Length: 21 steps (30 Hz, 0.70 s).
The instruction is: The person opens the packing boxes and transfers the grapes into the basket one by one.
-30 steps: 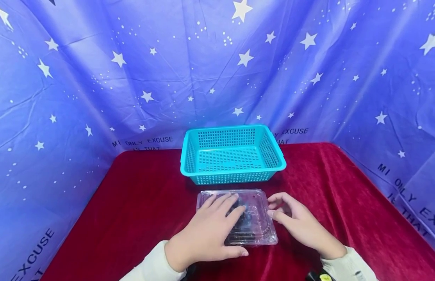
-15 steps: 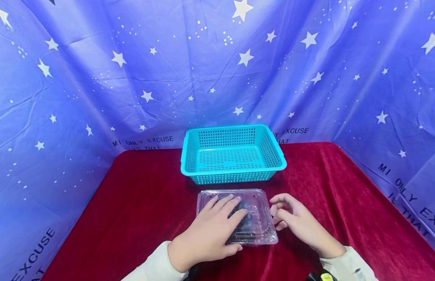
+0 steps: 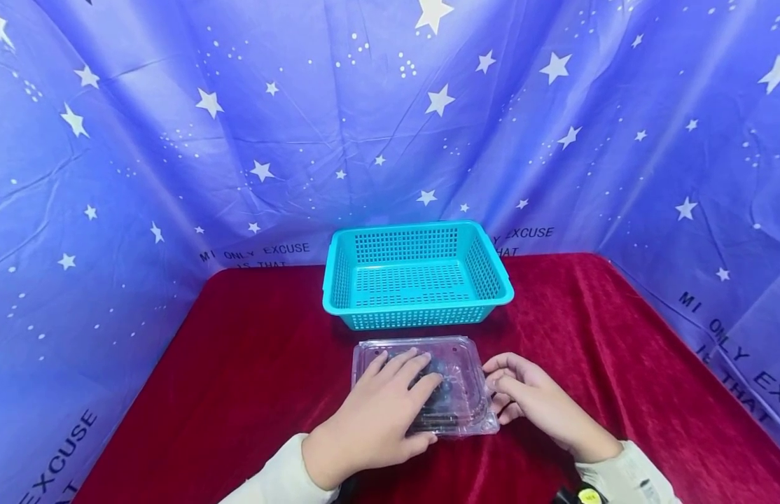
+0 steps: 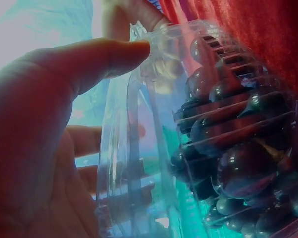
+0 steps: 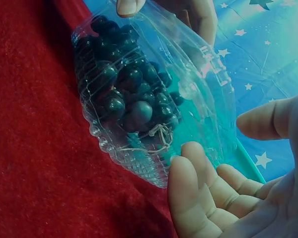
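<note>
A clear plastic clamshell box (image 3: 470, 385) sits on the red cloth in the head view, its lid down. Dark round grapes (image 5: 131, 79) with a pale stem fill part of it, seen through the wall in both wrist views. My left hand (image 3: 379, 418) lies across the lid with fingers stretched out, covering much of the grapes from above. At the box's right edge is my right hand (image 3: 533, 400), fingers loosely bent. In the right wrist view, the right thumb (image 5: 263, 121) stands apart from the fingers, which are close by the box corner.
A turquoise slotted basket (image 3: 421, 318) stands just behind the box. Red velvet cloth (image 3: 258, 350) covers the table. A blue curtain with stars (image 3: 377, 126) hangs behind and at the sides. A black item with a yellow label (image 3: 588, 495) is at the right cuff.
My right hand has drawn slightly down along the box's right edge, its lower fingers showing more. My left hand has shifted slightly, its thumb drawing in, and stays on the lid.
</note>
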{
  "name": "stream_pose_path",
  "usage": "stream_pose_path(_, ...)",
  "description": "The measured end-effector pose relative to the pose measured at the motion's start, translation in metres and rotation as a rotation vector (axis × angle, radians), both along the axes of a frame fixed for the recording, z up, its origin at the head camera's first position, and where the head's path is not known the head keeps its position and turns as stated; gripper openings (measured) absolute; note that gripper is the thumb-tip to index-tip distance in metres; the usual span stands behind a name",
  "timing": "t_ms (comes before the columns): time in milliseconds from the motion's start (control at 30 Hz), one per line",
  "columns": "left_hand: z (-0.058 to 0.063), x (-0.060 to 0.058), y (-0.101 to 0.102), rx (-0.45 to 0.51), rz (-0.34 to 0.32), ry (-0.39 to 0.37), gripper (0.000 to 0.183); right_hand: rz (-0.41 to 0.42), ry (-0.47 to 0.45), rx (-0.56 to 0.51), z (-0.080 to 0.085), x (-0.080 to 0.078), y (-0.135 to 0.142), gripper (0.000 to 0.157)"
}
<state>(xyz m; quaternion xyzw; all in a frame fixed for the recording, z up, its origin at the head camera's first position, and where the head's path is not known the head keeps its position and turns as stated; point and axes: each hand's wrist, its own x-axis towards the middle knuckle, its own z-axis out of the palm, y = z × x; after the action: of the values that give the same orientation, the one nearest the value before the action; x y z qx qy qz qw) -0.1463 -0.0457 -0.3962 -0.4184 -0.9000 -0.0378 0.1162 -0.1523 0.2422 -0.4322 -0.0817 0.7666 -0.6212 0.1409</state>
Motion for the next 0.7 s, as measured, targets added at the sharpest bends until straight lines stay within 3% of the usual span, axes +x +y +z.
stream_pose_path(700, -0.0026, -0.0071, -0.0028, 0.045, 0.014, 0.048, 0.068, 0.06, -0.016, 0.028, -0.0008, 0.0011, -0.0008, 0.037)
